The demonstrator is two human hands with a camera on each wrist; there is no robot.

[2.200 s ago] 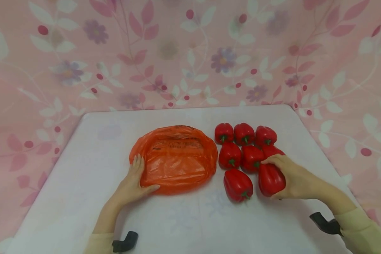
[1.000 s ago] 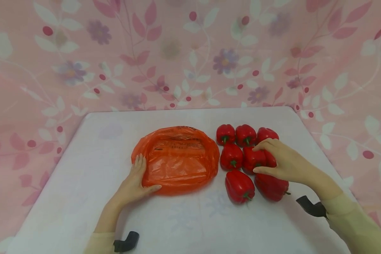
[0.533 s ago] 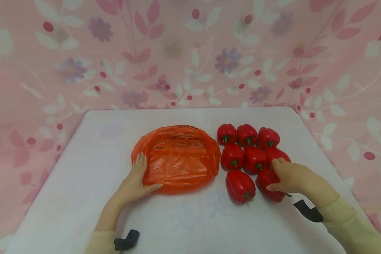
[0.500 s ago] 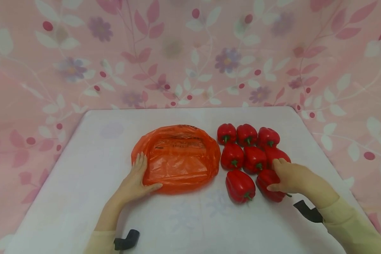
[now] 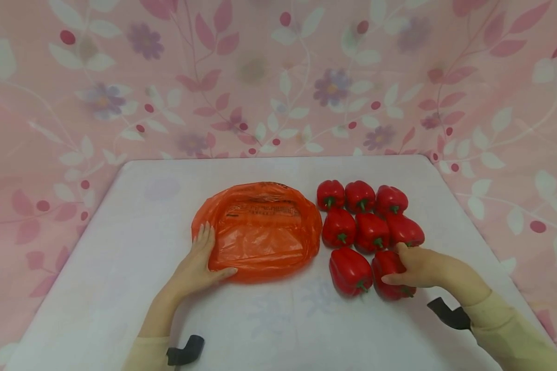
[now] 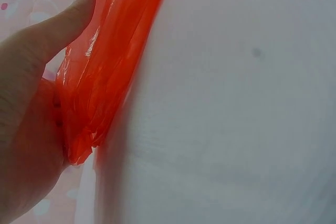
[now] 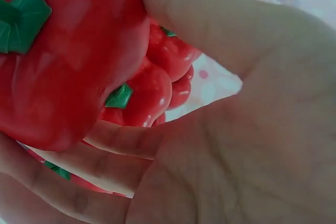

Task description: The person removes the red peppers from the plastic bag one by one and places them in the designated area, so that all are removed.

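An orange plastic bag [image 5: 260, 239] lies on the table with its rim rolled out around a hollow, dark print showing inside. My left hand [image 5: 199, 263] rests against its left side, fingers and thumb extended; in the left wrist view the thumb lies along the orange film [image 6: 107, 72]. To the right, my right hand [image 5: 415, 268] holds a red bell pepper [image 5: 386, 270] at the front right of a group, thumb on the near side and fingers around the far side. In the right wrist view this bell pepper [image 7: 79, 66] shows its green stem.
Several other red bell peppers stand close by in rows, among them one at the front [image 5: 350, 272], one in the middle row [image 5: 405, 231] and one at the back [image 5: 330, 195]. A white table [image 5: 278, 324] carries everything. A pink floral curtain [image 5: 260, 67] hangs behind.
My right hand let go of the front-right bell pepper, rose over the middle row, then came down onto that same pepper, which has turned and shifted slightly left. My left hand stayed put.
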